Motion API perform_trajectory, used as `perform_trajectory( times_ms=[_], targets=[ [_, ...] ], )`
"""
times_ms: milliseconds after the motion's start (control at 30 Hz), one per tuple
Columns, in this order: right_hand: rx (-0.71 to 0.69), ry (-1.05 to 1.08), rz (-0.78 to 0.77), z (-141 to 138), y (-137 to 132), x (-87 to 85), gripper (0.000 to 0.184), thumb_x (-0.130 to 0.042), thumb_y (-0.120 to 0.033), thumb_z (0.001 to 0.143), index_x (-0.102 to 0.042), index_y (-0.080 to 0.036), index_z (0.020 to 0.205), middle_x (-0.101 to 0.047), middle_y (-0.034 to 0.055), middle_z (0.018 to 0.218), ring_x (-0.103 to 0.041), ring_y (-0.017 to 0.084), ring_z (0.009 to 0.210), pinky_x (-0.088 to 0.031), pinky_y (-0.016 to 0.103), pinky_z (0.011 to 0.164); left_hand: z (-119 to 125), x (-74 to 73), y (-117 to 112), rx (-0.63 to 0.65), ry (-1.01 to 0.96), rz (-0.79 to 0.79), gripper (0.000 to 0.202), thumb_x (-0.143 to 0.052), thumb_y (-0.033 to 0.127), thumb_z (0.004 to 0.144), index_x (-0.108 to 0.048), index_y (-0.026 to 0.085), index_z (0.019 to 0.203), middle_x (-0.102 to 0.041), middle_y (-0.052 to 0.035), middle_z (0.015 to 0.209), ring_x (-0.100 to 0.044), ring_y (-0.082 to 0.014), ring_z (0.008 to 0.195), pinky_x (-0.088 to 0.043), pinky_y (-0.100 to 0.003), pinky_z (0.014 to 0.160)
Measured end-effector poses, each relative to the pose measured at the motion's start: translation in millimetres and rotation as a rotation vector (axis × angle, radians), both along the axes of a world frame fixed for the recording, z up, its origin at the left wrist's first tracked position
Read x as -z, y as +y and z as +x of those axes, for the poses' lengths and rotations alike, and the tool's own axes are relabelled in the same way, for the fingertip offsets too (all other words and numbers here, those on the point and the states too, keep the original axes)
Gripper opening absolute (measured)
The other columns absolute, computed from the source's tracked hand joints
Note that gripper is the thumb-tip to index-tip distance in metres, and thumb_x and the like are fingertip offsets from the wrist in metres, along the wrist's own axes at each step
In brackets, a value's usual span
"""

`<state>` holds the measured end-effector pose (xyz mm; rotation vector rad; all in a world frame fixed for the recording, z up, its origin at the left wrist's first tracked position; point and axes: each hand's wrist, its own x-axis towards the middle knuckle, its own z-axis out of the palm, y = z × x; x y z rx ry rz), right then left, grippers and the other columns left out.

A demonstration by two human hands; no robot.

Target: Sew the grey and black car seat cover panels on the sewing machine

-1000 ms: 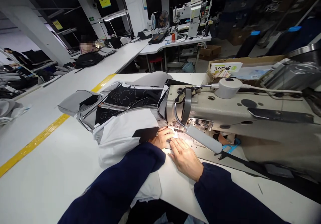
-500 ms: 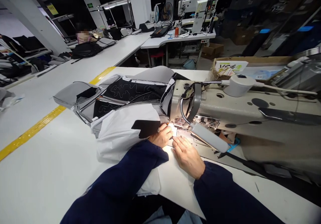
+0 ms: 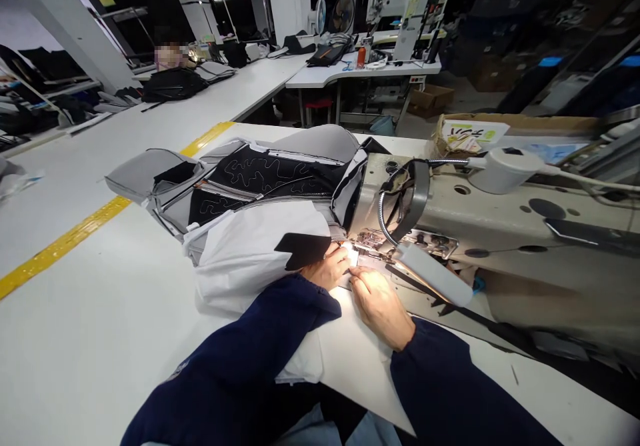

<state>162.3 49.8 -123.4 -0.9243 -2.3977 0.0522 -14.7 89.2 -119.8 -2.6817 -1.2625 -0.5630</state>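
An unfinished grey and black bag [image 3: 270, 176] with wavy stitching lies on the table, its right edge against the head of a sewing machine [image 3: 400, 199]. White lining cloth [image 3: 240, 249] spreads from it, with a black flap [image 3: 303, 249] on top. My left hand [image 3: 327, 269] is closed at the bag's edge, under the machine's lit needle area; its fingertips are partly hidden. Close beside it, my right hand [image 3: 383, 306] has thumb and forefinger pinched together. A small dark bit shows at those fingertips, too small to name.
A grey lamp [image 3: 435, 274] on a bent metal neck hangs just above and right of my hands. Behind the machine stands a cardboard box [image 3: 545, 125]. Yellow tape [image 3: 65, 249] crosses the white table. Farther back are another sewing machine [image 3: 407, 16] and a person [image 3: 170, 56].
My right hand's fingers, flat and stretched out before, are now drawn into a pinch. My left hand stays at the bag's edge. The whole view has shifted slightly.
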Motion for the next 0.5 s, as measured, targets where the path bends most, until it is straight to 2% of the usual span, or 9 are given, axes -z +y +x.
perform_trajectory(
  times_ms=[200,367,500],
  targets=[
    [0.018,-0.011,0.02,-4,-6,-1.9,0.022,-0.038,-0.005,0.088,-0.058,-0.011,0.093,-0.058,0.0167,0.11,-0.05,0.025,0.112,-0.044,0.043,0.098,-1,3.9,1,-0.053,-0.017,-0.079,0.019,-0.046,0.01,0.086,-0.063,0.017,0.08,-0.058,-0.0033,0.09,-0.047,-0.0184,0.091,-0.04,-0.032,0.079],
    [0.02,-0.022,0.031,-4,-3,0.5,0.021,-0.038,-0.005,0.087,-0.058,-0.01,0.089,-0.058,0.0172,0.109,-0.05,0.025,0.11,-0.044,0.043,0.097,-2,6.6,2,-0.034,-0.003,-0.079,0.02,-0.044,0.013,0.09,-0.062,0.018,0.082,-0.058,-0.0025,0.096,-0.047,-0.0178,0.095,-0.042,-0.031,0.082],
    [0.039,-0.059,0.033,-5,5,5.5,0.02,-0.038,-0.007,0.089,-0.057,-0.011,0.086,-0.058,0.0171,0.109,-0.051,0.025,0.108,-0.044,0.043,0.098,1,7.3,9,-0.073,0.017,-0.157,0.019,-0.044,0.016,0.092,-0.063,0.018,0.087,-0.056,-0.0039,0.105,-0.049,-0.018,0.097,-0.043,-0.032,0.085]
  ],
)
